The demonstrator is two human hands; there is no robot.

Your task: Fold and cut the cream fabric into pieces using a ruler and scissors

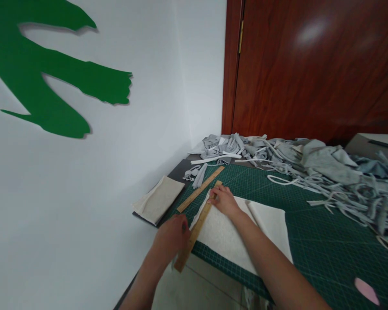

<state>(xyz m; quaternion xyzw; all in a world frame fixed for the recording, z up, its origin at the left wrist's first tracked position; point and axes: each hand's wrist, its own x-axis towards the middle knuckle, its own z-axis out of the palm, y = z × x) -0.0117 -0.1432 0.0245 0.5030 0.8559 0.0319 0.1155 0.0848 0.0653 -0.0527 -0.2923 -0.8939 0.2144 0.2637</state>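
A cream cloth [224, 230] lies spread on the green cutting mat [310, 241], with a fold of it turned over on the right side. Along its left edge runs a wooden ruler [198, 221], whose near end sticks out past the table's edge. My right hand [224, 201] grips the ruler near its far end, fingers closed over it against the cloth. Close beside the ruler's near end is my left hand [173, 234], its fingers curled. A small pale bit shows beneath that hand, but what the fingers hold is hidden.
A second wooden ruler [200, 189] lies on the mat, left of the cloth. Folded cream cloth [161, 198] rests by the wall. Grey fabric scraps and strips [326, 165] are heaped along the back and right. A pink piece [367, 290] lies at the near right.
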